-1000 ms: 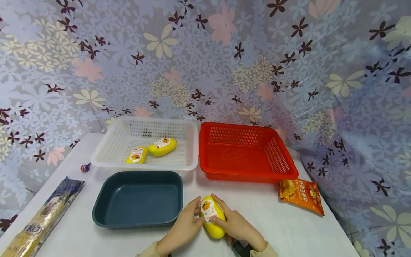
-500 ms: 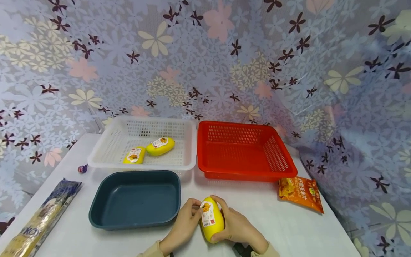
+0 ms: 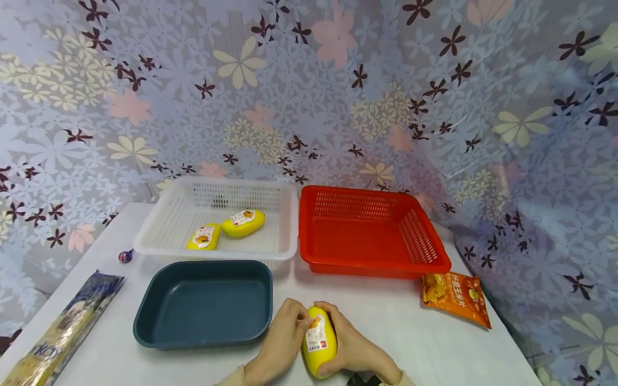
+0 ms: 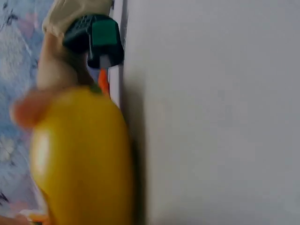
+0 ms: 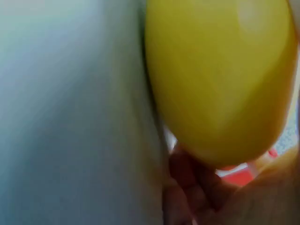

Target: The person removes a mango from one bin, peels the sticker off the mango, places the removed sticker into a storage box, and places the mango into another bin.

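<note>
Near the table's front edge, my right hand (image 3: 356, 346) grips a yellow mango-shaped thing (image 3: 316, 365), its thumb at the lower end and its fingers round the far right side. A white printed label (image 3: 316, 339) faces up on it. My left hand (image 3: 284, 339) is at the upper left, with thumb and curled index finger pinching at the label's edge. In the left wrist view the mango shape (image 4: 84, 159) fills the lower left, blurred. From the right wrist, its smooth yellow underside (image 5: 220, 79) shows close up, with fingers (image 5: 190, 180) below it.
A dark blue-green tray (image 3: 205, 343) stands left of the hands. Behind are a white basket (image 3: 217, 252) with two similar yellow mango shapes (image 3: 243, 224) and a red basket (image 3: 376, 268). An orange snack bag (image 3: 456, 297), a long noodle packet (image 3: 63, 332) and a lollipop (image 3: 125, 256) lie outward.
My right thumb has slid off the label to the lower end of the mango shape, which has turned slightly. My left fingers have curled in closer at the label's upper left edge.
</note>
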Motion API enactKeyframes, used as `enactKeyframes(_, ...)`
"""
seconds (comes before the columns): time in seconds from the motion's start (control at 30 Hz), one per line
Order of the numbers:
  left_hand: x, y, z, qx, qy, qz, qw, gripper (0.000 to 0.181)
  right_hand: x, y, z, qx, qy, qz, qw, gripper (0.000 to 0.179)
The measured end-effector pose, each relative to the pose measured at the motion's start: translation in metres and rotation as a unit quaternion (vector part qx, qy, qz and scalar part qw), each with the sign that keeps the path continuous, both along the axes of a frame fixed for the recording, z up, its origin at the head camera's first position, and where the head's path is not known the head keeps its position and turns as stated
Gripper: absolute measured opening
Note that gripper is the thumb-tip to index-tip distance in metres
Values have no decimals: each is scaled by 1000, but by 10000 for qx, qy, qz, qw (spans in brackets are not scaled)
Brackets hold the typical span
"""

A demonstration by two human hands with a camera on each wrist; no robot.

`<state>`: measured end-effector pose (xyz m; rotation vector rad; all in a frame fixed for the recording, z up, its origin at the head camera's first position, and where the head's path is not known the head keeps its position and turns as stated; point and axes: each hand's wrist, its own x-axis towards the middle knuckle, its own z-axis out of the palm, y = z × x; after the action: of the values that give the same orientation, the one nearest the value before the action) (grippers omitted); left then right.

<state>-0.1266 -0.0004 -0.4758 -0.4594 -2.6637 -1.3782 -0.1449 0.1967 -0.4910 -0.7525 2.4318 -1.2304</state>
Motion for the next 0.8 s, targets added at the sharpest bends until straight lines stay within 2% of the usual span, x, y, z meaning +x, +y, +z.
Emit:
enactKeyframes(0.13,5,1,5,-240,266,-226,9991,10,0,-1,-4,-102,-130,-165,9997,115)
enactKeyframes(0.23,4,-1,10,-203,347,-326,9987,10,-1,-2,-5,-203,-263,-251,9991,114)
enactKeyframes(0.33,3,-2,20,-144,365,-812,9959,7,-2,-1,-5,-367,-448,-276,9979,112)
enactKeyframes(0.43,3,-2,32,-395,490,-1323,9892,7,-4,-1,-6,-597,-573,-205,9964,110)
enactKeyframes(0.5,4,-5,39,-572,485,-1456,9865,8,-4,-2,-7,-678,-601,-111,9958,109)
enactKeyframes(0.6,4,-15,44,-712,610,-1364,9862,10,-4,-2,-7,-689,-680,-68,9953,108)
enactKeyframes(0.67,-1,-29,49,-474,770,-1183,9888,9,-3,-4,-6,-561,-728,-150,9957,108)
enactKeyframes(0.73,-9,-47,56,-309,1091,-769,9906,9,-3,-5,-4,-402,-769,-298,9958,109)
enactKeyframes(0.8,-17,-67,65,-188,1180,-211,9926,10,-4,-5,-2,-260,-808,-414,9955,110)
